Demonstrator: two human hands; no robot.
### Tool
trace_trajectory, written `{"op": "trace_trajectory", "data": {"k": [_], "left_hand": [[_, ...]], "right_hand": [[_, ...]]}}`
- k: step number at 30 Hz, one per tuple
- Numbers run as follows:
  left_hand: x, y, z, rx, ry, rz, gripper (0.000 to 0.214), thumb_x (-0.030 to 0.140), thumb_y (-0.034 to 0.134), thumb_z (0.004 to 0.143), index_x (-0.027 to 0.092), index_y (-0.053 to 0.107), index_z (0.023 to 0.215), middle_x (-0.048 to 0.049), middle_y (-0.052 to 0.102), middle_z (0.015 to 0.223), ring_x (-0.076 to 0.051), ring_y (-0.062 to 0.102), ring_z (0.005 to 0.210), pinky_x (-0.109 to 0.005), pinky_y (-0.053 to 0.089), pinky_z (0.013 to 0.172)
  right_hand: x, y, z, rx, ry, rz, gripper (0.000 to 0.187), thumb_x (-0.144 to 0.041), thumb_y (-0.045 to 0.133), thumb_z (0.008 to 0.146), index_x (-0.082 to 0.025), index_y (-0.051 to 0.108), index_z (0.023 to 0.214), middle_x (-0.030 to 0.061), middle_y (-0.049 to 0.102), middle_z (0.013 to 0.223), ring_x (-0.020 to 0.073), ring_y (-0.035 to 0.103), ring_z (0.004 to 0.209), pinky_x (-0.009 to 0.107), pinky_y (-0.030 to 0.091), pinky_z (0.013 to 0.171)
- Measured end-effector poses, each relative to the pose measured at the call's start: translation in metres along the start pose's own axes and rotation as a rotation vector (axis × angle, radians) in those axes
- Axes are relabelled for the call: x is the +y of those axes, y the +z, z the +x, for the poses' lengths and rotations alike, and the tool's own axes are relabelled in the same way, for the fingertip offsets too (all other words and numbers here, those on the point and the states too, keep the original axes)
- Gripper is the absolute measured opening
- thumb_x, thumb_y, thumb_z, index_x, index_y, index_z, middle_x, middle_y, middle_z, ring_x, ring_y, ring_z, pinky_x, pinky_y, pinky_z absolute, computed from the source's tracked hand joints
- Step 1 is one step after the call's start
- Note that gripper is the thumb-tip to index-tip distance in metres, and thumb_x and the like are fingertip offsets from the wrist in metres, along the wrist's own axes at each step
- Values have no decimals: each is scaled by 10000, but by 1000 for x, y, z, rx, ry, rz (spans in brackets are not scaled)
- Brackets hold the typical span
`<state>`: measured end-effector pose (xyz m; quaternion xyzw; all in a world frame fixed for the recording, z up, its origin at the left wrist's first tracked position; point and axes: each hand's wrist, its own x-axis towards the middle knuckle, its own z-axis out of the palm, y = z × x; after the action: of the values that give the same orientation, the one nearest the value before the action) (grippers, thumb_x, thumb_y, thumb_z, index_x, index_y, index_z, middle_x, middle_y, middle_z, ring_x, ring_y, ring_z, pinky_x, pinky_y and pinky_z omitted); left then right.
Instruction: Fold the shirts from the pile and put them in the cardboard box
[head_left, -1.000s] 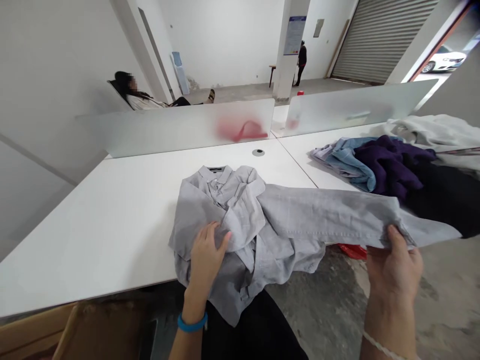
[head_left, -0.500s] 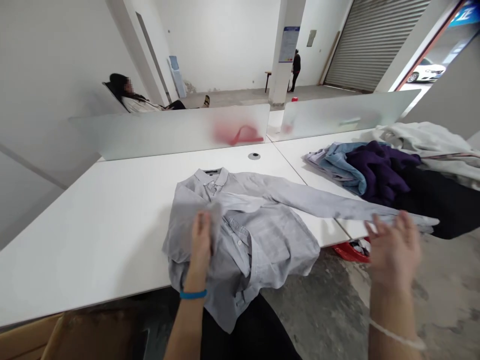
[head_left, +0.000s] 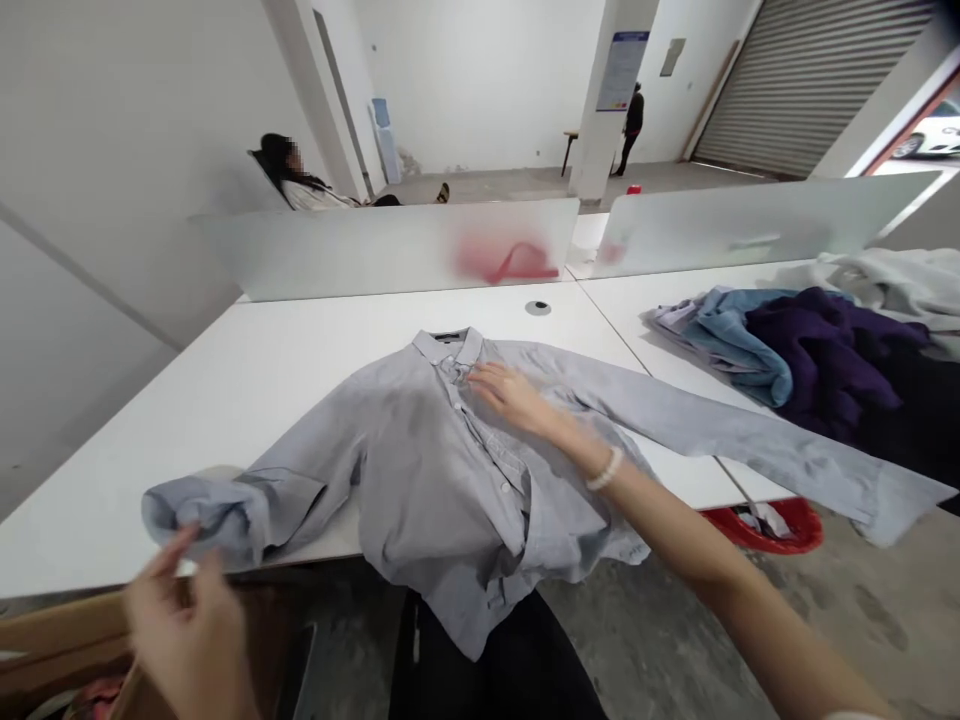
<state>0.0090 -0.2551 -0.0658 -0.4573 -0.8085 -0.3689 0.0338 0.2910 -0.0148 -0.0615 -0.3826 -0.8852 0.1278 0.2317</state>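
Shows grey shirt (head_left: 442, 460) laid front-up on white table (head_left: 247, 380), collar toward frosted divider (head_left: 390, 245), hem hanging off the near edge. Sets right hand (head_left: 510, 395) flat on the placket just below the collar, fingers spread. Puts left hand (head_left: 187, 620) at one sleeve's cuff, at the near edge; too blurred to tell pinching from loose. Runs the other sleeve past that edge, above red basket (head_left: 780, 520), near clothes pile (head_left: 810, 350). Keeps wide tabletop between collar and divider.
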Motion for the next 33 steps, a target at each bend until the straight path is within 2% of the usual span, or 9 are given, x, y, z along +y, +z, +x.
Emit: {"op": "trace_trajectory", "data": {"k": [2, 5, 10, 13, 18, 21, 23, 28, 33], "left_hand": [[18, 16, -13, -97, 15, 30, 454, 501, 341, 893, 189, 612, 1082, -83, 708, 1035, -296, 641, 1016, -475, 528, 839], [36, 46, -36, -323, 252, 62, 463, 490, 342, 917, 186, 636, 1106, -75, 704, 1108, -258, 648, 1037, -425, 523, 892], [28, 83, -57, -308, 591, 275, 506, 453, 341, 944, 169, 527, 1319, -104, 604, 1295, -275, 543, 1214, -496, 419, 1020], [14, 93, -38, -291, 646, 338, 519, 424, 311, 954, 159, 475, 1368, -122, 526, 1377, -299, 474, 1282, -526, 407, 1014], [3, 112, 33, -407, 578, 368, 540, 413, 320, 944, 159, 414, 1411, -129, 430, 1453, -299, 417, 1326, -527, 389, 1029], [13, 115, 66, -452, 549, 372, 519, 396, 362, 932, 130, 473, 1364, -150, 461, 1427, -315, 423, 1318, -554, 353, 1047], [29, 110, 71, -422, 544, 335, 450, 391, 373, 934, 141, 588, 1240, -151, 554, 1346, -322, 474, 1271, -572, 327, 1056], [90, 107, 17, -556, 481, -17, 366, 403, 370, 945, 224, 682, 876, -75, 694, 1037, -241, 627, 989, -437, 497, 862], [118, 129, -44, -577, 418, -236, 225, 333, 506, 883, 178, 648, 962, -139, 625, 1169, -278, 567, 1105, -466, 468, 931]], "right_hand": [[1, 28, 33, -112, 7, -175, 438, -313, 325, 987, -229, 449, 1398, 94, 363, 1495, 290, 283, 1394, 510, 248, 1111], [14, 61, 65, -232, 98, -296, 491, -384, 261, 999, -288, 294, 1479, 92, 205, 1561, 354, 146, 1426, 625, 154, 1092], [48, 78, 91, -235, 162, -310, 503, -441, 204, 997, -311, 291, 1476, 66, 202, 1565, 328, 123, 1434, 605, 135, 1107], [65, 77, 105, -211, 183, -317, 498, -427, 213, 997, -301, 311, 1469, 70, 216, 1561, 330, 132, 1431, 601, 139, 1108], [89, 77, 135, -220, 284, -295, 511, -450, 204, 990, -311, 300, 1472, 52, 196, 1568, 328, 122, 1433, 596, 112, 1116], [101, 77, 151, -196, 329, -287, 521, -450, 187, 989, -297, 297, 1475, 68, 195, 1567, 336, 122, 1431, 609, 112, 1108], [107, 77, 159, -176, 352, -278, 522, -449, 190, 987, -294, 304, 1472, 73, 201, 1565, 338, 119, 1430, 611, 118, 1103], [116, 79, 172, -133, 377, -253, 515, -439, 224, 980, -283, 344, 1456, 69, 224, 1558, 343, 127, 1426, 611, 111, 1102], [121, 77, 174, -72, 368, -236, 516, -346, 198, 982, -227, 303, 1473, 81, 278, 1537, 299, 195, 1413, 578, 162, 1105]]}}
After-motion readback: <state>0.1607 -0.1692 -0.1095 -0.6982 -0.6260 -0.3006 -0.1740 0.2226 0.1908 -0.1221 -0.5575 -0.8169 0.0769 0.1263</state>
